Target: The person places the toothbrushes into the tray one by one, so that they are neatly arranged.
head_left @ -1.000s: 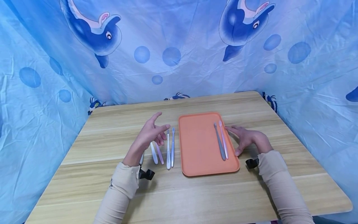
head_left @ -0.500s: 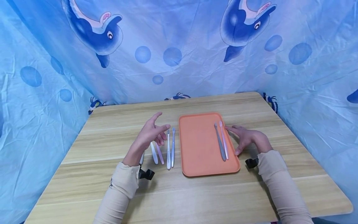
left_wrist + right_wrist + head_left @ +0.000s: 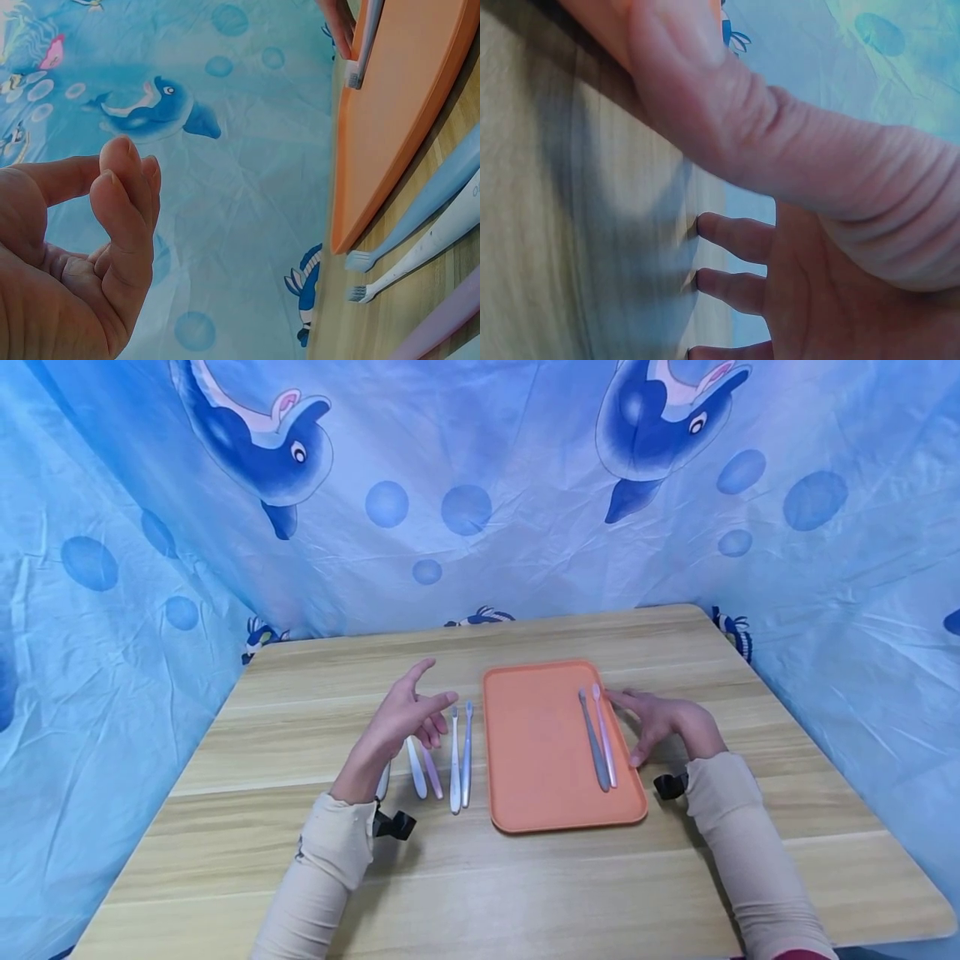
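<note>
My left hand [image 3: 405, 714] hovers over the table at the tray's left, holding nothing; its index finger points away and the thumb is spread. In the left wrist view the lower fingers bend loosely. Under and beside it lie a white toothbrush [image 3: 455, 768], a blue toothbrush [image 3: 467, 760], a purple toothbrush [image 3: 432, 775] and more white ones, partly covered by the hand. An orange tray [image 3: 536, 752] carries a grey toothbrush [image 3: 594, 743] and a pink toothbrush [image 3: 605, 739] along its right side. My right hand [image 3: 663, 722] touches the tray's right rim with its thumb, while other fingertips [image 3: 709, 225] meet the table.
The wooden table [image 3: 525, 893] is bounded by blue dolphin-print cloth [image 3: 525, 560] at the back and sides. A black wrist mount [image 3: 395, 825] sits under the left wrist, another black mount [image 3: 670, 786] under the right.
The head view has shifted slightly. My right thumb has slid a little farther up the tray's rim; my left hand and the toothbrushes stay as they were.
</note>
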Tool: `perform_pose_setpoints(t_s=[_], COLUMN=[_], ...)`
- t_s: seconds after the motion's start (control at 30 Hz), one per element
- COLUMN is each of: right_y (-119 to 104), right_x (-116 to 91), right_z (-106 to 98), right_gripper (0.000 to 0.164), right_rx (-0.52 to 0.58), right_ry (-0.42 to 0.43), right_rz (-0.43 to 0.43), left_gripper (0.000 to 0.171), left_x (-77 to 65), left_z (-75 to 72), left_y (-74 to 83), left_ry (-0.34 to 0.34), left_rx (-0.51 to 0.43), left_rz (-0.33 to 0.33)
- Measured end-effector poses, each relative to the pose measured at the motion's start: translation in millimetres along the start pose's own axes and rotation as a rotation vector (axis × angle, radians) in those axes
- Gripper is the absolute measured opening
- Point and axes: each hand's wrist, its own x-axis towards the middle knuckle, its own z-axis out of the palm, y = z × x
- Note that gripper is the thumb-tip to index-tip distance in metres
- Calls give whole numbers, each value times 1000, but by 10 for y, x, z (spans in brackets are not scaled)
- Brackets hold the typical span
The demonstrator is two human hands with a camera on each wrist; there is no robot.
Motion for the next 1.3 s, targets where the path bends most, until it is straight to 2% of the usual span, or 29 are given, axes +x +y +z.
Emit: perform_pose_setpoints(t_s=[0.2, 0.43, 0.87, 1.0, 1.17, 1.3], right_y=[14, 37, 29, 13, 26, 41], right_x=[-12, -10, -4, -16, -3, -6], right_z=[7, 19, 21, 20, 20, 12], right_gripper=[137, 137, 139, 139, 138, 139], right_rx=[2, -13, 0, -3, -9, 0], right_ry=[4, 10, 20, 20, 20, 23], right_rz=[-17, -25, -24, -29, -32, -33], left_gripper=[84, 84, 85, 85, 84, 83], left_x=[0, -41, -137, -160, -155, -145], left_z=[-67, -240, -538, -611, -707, -776], left_y=[17, -43, -274, -347, -469, -562], left_ry=[17, 61, 100, 110, 103, 80], left_rx=[0, 9, 50, 67, 130, 194], left_rz=[0, -14, -52, -84, -142, -161])
